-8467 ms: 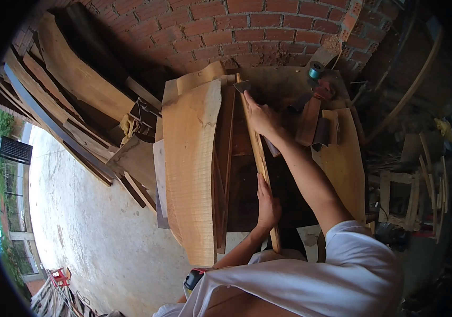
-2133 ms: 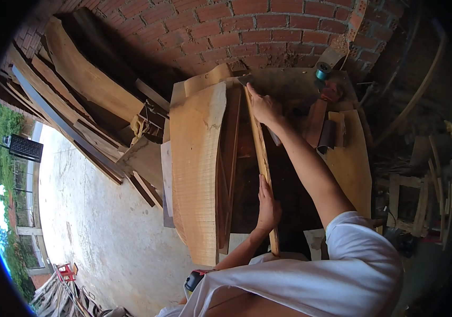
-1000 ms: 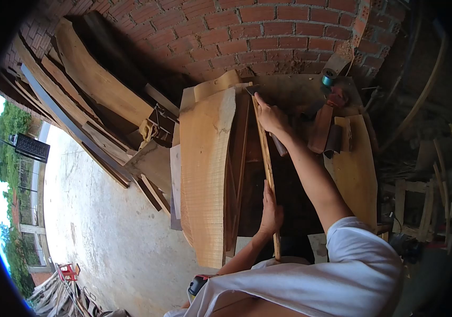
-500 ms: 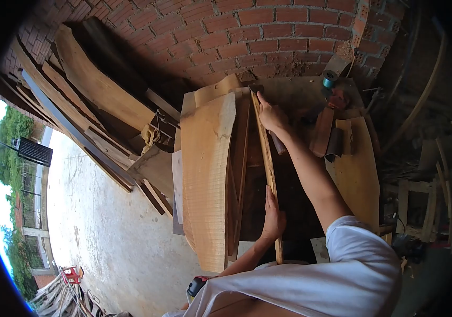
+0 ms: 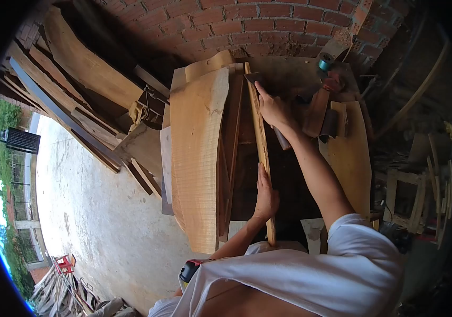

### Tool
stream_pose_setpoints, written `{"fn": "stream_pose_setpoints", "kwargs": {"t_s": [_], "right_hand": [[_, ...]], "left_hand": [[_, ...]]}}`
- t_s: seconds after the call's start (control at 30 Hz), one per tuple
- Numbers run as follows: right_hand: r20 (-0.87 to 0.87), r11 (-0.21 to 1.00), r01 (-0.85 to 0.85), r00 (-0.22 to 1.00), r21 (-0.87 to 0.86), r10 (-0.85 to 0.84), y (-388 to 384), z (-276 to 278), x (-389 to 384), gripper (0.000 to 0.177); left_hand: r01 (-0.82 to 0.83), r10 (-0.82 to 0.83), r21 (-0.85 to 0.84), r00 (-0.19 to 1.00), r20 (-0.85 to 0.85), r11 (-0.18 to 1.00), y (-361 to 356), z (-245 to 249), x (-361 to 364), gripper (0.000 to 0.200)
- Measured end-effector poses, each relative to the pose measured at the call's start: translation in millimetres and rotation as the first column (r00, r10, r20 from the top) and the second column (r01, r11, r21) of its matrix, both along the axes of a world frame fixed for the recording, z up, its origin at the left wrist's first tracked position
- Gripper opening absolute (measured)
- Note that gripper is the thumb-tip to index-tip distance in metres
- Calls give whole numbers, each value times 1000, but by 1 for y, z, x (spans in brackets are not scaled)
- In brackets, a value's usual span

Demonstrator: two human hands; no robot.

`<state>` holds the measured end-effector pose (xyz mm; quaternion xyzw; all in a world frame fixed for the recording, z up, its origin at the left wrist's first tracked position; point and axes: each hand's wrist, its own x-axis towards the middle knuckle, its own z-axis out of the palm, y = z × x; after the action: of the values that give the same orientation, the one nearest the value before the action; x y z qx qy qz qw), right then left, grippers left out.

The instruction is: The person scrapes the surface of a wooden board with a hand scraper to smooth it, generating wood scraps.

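A long, narrow wooden strip runs away from my body over the dark middle of the workbench. Around its near half, my left hand grips it, fingers stretched along its length. My right hand is closed on a tool with a dark flat blade and a rounded handle. The index finger points along the blade, which meets the strip near its far end. Left of the strip lies a wide, pale wooden board, with narrower reddish-brown boards beside it.
The workbench stands against a brick wall. On its right side are a teal spool, a reddish-brown wooden block and another pale board. Long planks lean at the left, above the concrete floor.
The view has shifted, so the bench sits higher and further left. My right hand and the blade have come back slightly toward me from the strip's far end. The left hand keeps its place.
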<state>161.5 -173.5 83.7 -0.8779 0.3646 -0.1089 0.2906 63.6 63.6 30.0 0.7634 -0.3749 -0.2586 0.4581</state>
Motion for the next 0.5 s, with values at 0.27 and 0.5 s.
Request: {"fn": "stream_pose_setpoints", "kwargs": {"t_s": [0.27, 0.5], "right_hand": [[-178, 995, -44, 982, 94, 61, 137, 39, -134, 56], [-43, 978, 61, 998, 197, -53, 75, 24, -65, 52]], "left_hand": [[-58, 60, -67, 998, 24, 996, -7, -6, -3, 85], [-24, 26, -35, 998, 63, 999, -1, -12, -1, 89]]}}
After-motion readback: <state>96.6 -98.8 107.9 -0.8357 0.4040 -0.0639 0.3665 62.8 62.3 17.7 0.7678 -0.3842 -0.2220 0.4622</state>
